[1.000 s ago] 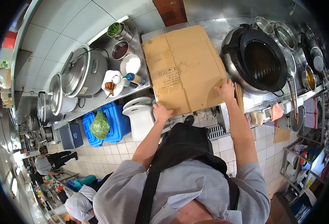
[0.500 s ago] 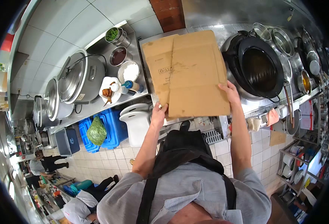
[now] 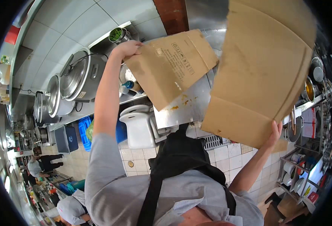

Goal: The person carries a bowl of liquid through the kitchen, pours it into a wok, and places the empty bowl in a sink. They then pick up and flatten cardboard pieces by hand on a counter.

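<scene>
My left hand [image 3: 130, 49] grips the upper left edge of a smaller piece of cardboard [image 3: 173, 62] with dark printing on it. Held at its lower right edge by my right hand [image 3: 274, 133] is a larger, creased cardboard sheet [image 3: 260, 75], tilted up on the right. The two pieces are apart at the bottom and come close together near the middle. Between and below them shows a steel counter [image 3: 188, 109] with orange-brown smears. The large sheet hides most of the wok area behind it.
Large lidded pots [image 3: 75, 75] stand on the left counter. A metal cup of green vegetables [image 3: 116, 34] and a blue-capped bottle [image 3: 130, 86] are near my left arm. Below sits a white plastic stool [image 3: 135, 126]. Several people work at the lower left. A rack [image 3: 299, 165] stands right.
The cardboard, earlier stacked over the counter, is now parted. My left hand moved up and left with the smaller piece, my right hand right and down with the larger, uncovering the smeared counter.
</scene>
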